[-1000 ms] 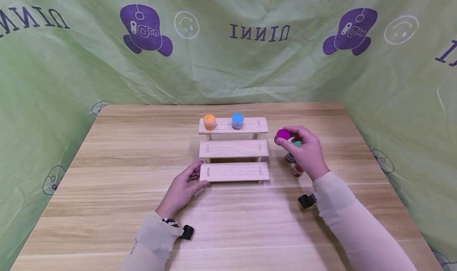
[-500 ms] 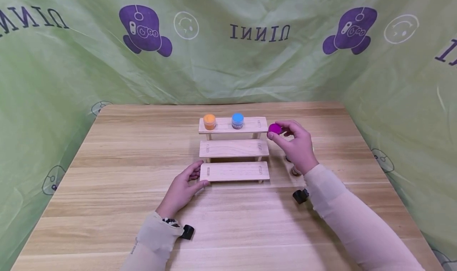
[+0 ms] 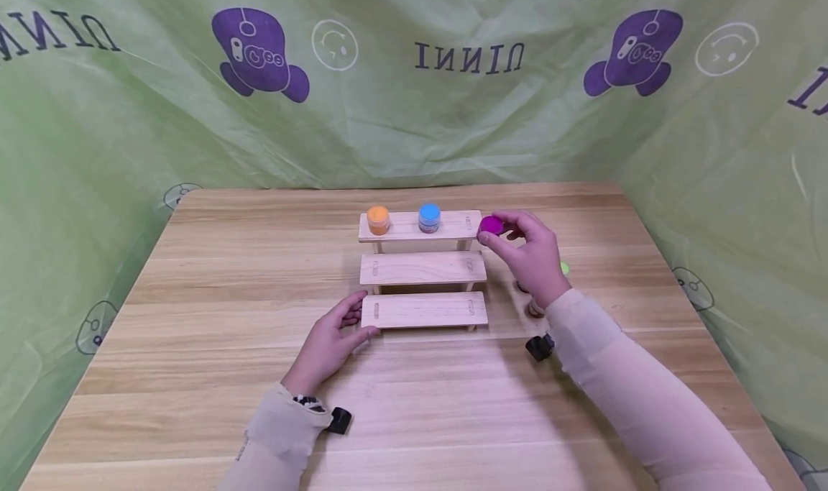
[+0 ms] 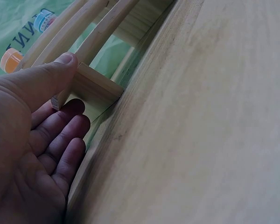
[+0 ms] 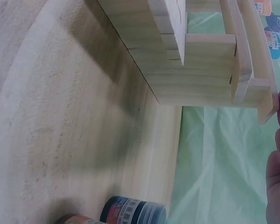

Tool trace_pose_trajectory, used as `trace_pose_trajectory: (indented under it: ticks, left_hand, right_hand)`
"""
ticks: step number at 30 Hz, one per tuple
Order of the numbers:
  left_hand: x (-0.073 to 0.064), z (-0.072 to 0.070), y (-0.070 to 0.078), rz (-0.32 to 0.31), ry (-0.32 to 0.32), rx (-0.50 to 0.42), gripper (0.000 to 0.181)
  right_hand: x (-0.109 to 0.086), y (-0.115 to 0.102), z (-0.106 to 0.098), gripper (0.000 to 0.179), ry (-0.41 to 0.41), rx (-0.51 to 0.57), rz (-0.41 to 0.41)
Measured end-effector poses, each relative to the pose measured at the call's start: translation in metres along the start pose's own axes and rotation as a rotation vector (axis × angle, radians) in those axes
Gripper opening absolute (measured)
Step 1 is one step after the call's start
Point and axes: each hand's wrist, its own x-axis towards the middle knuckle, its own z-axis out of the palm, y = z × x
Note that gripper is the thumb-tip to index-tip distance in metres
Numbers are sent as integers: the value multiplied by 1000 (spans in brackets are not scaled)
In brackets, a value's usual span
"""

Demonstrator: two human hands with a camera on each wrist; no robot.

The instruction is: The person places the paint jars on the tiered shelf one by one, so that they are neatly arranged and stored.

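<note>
A three-tier wooden stand (image 3: pixel 423 268) is on the table in the head view. My left hand (image 3: pixel 328 346) grips the left end of its lowest tier, thumb (image 4: pixel 60 70) on the board and fingers curled at its end. With thumb and fingertips, my right hand (image 3: pixel 533 254) pinches a small jar with a magenta lid (image 3: pixel 491 225), right at the right end of the top tier. On that tier sit an orange-lidded jar (image 3: pixel 378 220) at the left and a blue-lidded jar (image 3: pixel 429 218) near the middle.
More small jars stand on the table under the right forearm, partly hidden: one jar (image 3: pixel 535 308) near the wrist, and a light green lid (image 3: pixel 565 268) beyond it. A dark jar (image 5: pixel 130 211) shows in the right wrist view. A green printed cloth (image 3: pixel 414 131) encloses the table.
My right hand has carried the magenta-lidded jar left and away from me, from beside the stand to the top tier's right end. My left hand has kept its place.
</note>
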Motion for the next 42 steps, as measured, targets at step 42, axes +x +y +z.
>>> trace_pose_trajectory:
  ticks: [42]
  left_hand:
    - [-1,-2,-1,17,-15,15,69]
  right_hand:
    - [25,-3,13,45,-87,-26,0]
